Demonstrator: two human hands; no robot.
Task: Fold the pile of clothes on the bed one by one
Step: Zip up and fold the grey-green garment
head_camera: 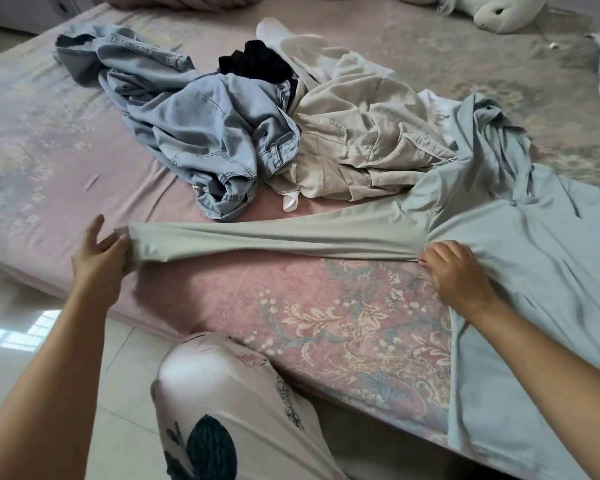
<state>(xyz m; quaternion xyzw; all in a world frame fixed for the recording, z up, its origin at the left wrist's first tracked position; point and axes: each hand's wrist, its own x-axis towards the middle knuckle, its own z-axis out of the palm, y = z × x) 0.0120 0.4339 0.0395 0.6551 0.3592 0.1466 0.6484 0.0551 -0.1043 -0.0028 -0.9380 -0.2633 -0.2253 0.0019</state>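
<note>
A pale green hooded top (520,237) lies spread on the right of the bed, its hood toward the far side. One long sleeve (274,239) is stretched out to the left. My left hand (99,258) grips the cuff end of that sleeve. My right hand (454,271) pinches the fabric at the armpit seam, where sleeve meets body. Behind the sleeve lies the pile: light blue denim clothes (201,133), a beige garment (357,143), a black item (257,64) and a white piece (274,32).
The bed (326,317) has a pink floral sheet; its near edge runs diagonally past my knee (208,382) in patterned trousers. White tiled floor (32,327) lies at the lower left. A white plush toy (499,12) sits at the far right.
</note>
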